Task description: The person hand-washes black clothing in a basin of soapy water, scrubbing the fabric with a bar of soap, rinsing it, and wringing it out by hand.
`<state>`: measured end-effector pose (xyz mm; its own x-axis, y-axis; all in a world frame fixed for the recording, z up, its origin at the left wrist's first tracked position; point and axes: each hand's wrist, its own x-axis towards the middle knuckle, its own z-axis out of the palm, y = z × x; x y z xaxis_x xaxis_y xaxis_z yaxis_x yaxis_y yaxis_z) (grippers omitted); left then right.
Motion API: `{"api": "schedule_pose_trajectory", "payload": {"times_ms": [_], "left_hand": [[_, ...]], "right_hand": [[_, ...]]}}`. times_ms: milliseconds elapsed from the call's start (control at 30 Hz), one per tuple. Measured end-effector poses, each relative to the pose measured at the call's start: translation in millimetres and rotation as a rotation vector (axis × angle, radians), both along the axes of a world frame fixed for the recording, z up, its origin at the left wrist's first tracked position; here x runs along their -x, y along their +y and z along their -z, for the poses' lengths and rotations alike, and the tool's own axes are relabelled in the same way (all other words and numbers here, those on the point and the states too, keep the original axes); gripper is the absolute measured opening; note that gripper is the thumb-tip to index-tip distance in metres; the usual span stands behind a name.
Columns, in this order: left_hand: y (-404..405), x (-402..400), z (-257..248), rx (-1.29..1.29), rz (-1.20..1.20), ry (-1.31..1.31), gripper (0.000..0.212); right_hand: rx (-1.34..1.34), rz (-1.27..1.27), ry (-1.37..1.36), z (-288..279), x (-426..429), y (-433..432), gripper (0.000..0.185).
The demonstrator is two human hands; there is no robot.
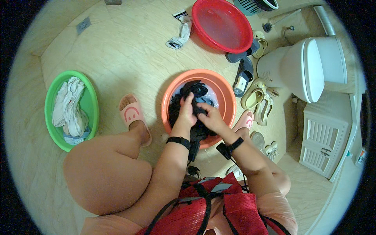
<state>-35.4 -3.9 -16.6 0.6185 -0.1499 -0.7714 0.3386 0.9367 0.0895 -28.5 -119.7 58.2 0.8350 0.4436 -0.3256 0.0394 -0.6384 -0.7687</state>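
An orange plastic basin stands on the floor between my feet, with wet black cloth and sudsy water in it. Over the basin, my left hand grips part of the black cloth, thumb pointing up. My right hand pinches the same bunch from the other side, close to the left. A bit of blue fabric shows beside the fingers. The lower part of the cloth is hidden by my hands and wrists, which wear black straps.
A green basin with light clothes sits at left. Beyond are a red basin with cloudy water and white socks on the tiles. Several shoes and sandals line the right side, by a toilet and a white louvred cabinet.
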Motion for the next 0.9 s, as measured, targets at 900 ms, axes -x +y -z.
{"api": "schedule_pose_trajectory", "payload": {"times_ms": [900], "left_hand": [[-9.1,-33.2,-22.7,-0.468,0.310,0.002,0.062]], "right_hand": [[0.567,0.297,0.041,76.5,-76.1,-45.8,0.071]]}}
